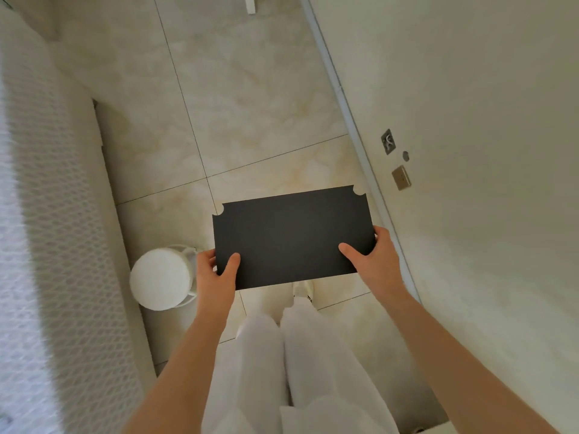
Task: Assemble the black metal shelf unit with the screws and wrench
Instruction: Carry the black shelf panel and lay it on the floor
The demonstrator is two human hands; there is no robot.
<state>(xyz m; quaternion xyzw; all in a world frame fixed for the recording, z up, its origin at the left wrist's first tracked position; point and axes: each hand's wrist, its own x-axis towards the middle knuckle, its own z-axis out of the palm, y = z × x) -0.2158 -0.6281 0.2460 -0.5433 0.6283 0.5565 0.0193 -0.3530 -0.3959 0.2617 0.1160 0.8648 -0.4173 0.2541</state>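
Note:
A flat black metal shelf panel (291,236) with rounded notches at its far corners is held level in the air above the tiled floor. My left hand (216,274) grips its near left corner, thumb on top. My right hand (369,258) grips the near right corner, thumb lying on the top face. No screws or wrench are in view.
A white bed with a textured cover (47,214) runs along the left. A round white stool (161,278) stands by my left hand. A wall (485,151) with sockets (401,177) is on the right. My white-trousered legs (294,355) are below the panel.

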